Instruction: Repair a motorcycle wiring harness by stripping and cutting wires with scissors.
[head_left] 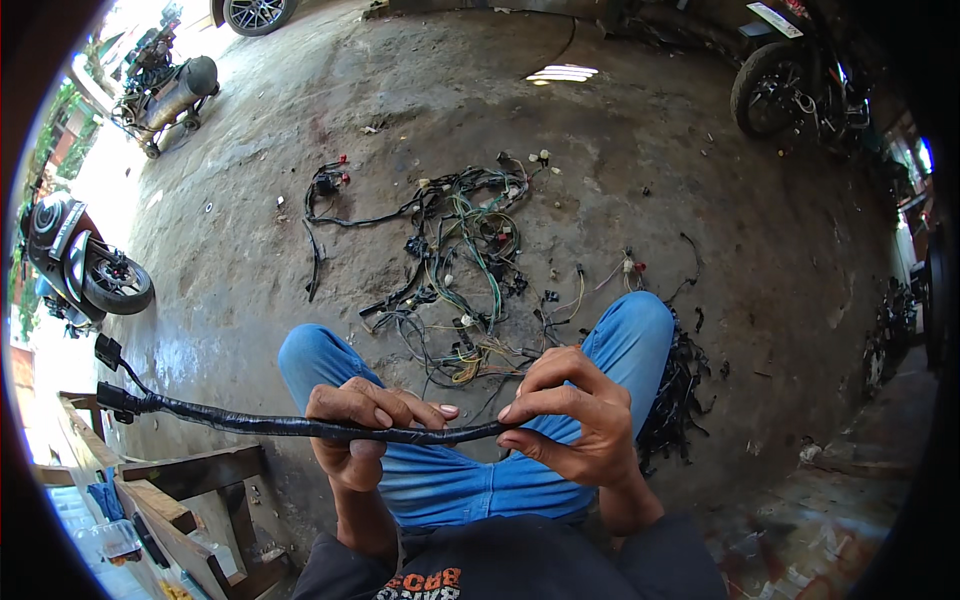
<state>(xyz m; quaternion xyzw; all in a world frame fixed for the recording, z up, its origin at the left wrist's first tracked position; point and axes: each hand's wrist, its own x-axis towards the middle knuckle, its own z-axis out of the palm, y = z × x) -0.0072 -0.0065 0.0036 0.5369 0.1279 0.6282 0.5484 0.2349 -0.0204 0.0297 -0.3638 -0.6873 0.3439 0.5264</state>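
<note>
A black taped wiring harness stretches across in front of my lap, nearly level. Two black connectors, one a plug, hang at its left end, beyond my left hand. My left hand is closed round the middle of the harness, fingers over the top and thumb below. With thumb and fingertips, my right hand pinches the harness's right end. Past my knees, a tangle of wires with black, green and yellow strands and white connectors lies on the floor. More loose wires lie between my knees.
A heap of black strips lies beside my right knee. Wooden framing stands at lower left, with a clear plastic container on it. Motorcycles stand at both sides, and a compressor tank at far left.
</note>
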